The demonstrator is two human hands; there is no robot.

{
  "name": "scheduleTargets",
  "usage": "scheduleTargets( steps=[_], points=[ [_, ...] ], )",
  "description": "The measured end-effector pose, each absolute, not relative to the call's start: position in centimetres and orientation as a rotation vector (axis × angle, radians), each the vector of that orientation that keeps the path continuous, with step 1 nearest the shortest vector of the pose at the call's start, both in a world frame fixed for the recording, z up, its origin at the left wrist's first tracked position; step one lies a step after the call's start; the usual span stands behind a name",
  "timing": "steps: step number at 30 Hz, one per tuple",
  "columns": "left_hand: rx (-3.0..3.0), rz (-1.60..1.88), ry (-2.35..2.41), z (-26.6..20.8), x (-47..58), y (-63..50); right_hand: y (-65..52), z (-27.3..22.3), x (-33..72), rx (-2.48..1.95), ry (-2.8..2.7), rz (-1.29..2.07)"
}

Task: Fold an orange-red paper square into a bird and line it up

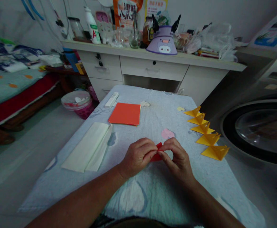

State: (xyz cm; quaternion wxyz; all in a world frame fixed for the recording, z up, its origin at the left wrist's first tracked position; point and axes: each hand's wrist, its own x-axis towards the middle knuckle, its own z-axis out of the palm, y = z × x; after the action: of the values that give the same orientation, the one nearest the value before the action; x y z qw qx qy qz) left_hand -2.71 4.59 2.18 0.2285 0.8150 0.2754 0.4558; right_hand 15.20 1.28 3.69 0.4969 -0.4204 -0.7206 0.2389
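Note:
Between my hands is a small folded piece of red paper, held just above or on the cloth-covered table. My left hand grips its left side, with thumb and fingers closed. My right hand pinches its upper right part between thumb and forefinger. Fingers cover much of the paper, so its full folded shape is hidden. A stack of square orange-red paper lies farther back on the left. Along the table's right edge stands a row of several folded yellow paper pieces with pointed tips.
A folded pale sheet lies at the left of the table, with a white box-like strip behind it. Crumpled tissue sits beside the stack. Beyond are a cluttered cabinet, a pink bin and a front-loading washer.

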Motion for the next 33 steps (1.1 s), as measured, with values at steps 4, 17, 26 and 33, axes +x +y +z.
scheduleTargets(
  steps=[4, 17, 26, 33],
  points=[
    [2.193, 1.240, 0.743, 2.30, -2.60, 4.61, 1.28, 3.67, 15.35, -1.021, -1.752, 0.569],
    [2.100, 1.235, 0.749, 2.32, -2.61, 4.61, 1.21, 3.95, 15.30, -1.044, -1.768, 0.579],
    [2.188, 1.316, 0.729, 2.48, -2.60, 4.49, 1.08, 4.19, 15.11, -1.043, -1.754, 0.555],
    [2.275, 1.368, 0.738, 2.37, -2.74, 4.49, 0.98, 3.85, 15.23, -1.021, -1.757, 0.531]
  ],
)
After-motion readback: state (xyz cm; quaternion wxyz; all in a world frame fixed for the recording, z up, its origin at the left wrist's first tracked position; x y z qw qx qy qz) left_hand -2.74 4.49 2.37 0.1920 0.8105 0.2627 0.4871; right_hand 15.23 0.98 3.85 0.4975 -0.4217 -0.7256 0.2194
